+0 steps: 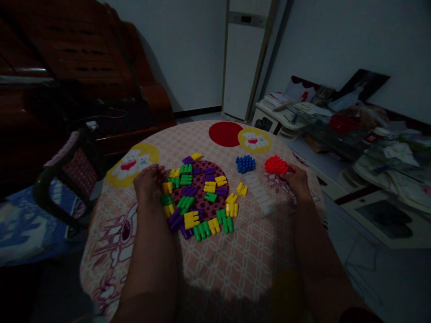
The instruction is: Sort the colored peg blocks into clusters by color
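Observation:
My right hand [296, 180] pinches the near right edge of a cluster of red toy blocks [276, 165], which sits at the right side of the table. Left of it stands a similar cluster of blue toy blocks [245, 164]. My left hand [148, 180] rests at the left edge of a loose spread of blocks, fingers loosely curled and apart, with nothing visible in them. Yellow blocks [191, 220], green blocks [202, 231] and purple blocks [189, 190], each with finger-like prongs, lie scattered between my hands. A yellow block [241, 189] lies slightly apart, toward the blue cluster.
A patterned cloth covers the round table [249, 251]. To the left are a chair [67, 179] and a wooden sofa [101, 67]. A cluttered glass-topped cabinet [336, 139] stands on the right. At the back is a tall white appliance [244, 67].

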The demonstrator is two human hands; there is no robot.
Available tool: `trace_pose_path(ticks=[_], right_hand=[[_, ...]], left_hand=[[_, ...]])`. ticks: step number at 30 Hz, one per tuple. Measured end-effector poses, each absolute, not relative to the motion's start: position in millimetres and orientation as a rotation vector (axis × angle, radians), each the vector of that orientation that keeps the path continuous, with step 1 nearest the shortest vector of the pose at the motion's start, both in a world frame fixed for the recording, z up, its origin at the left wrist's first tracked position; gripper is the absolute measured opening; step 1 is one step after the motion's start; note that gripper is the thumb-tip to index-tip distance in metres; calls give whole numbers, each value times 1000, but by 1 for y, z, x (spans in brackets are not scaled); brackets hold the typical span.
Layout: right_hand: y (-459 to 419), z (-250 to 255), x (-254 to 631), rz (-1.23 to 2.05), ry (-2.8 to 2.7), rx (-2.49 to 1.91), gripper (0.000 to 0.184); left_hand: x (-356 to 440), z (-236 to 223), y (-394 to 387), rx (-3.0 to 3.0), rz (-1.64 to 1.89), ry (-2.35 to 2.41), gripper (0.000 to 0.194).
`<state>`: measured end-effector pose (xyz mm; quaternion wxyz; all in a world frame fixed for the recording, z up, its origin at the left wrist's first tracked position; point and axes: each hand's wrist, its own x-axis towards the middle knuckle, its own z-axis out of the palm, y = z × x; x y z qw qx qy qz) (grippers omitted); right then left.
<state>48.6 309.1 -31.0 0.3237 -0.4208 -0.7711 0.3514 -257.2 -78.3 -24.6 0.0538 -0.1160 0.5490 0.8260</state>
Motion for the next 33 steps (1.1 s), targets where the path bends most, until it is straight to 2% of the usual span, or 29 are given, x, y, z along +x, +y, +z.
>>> trace_pose_path(ticks=[10, 15, 17, 19, 22, 25, 30, 33], right_hand=[[302, -25, 42, 901, -1984, -1091, 66], [302, -21, 50, 725, -2067, -1113, 78], [295, -15, 52, 593, -2051, -1108, 75], [283, -7, 50, 509, -1991, -1062, 65], [254, 2, 39, 524, -2007, -922, 46], [219, 2, 24, 643, -2173, -755, 35], [152, -7, 4, 764, -2454, -342, 31], [104, -11, -5, 768, -2623, 31, 34]], left_hand=[[-259, -28, -79, -362, 2521, 1675, 14], [-257, -27, -81, -348, 2544, 1644, 15], [-255, -27, -81, -332, 2558, 1630, 15], [-255, -27, -81, -334, 2570, 1623, 16], [-258, -29, -83, -361, 2575, 1629, 15], [-266, -29, -95, -409, 2622, 1622, 14], [-278, -28, -124, -634, 2858, 1439, 20], [-281, -31, -129, -724, 2859, 1361, 19]])
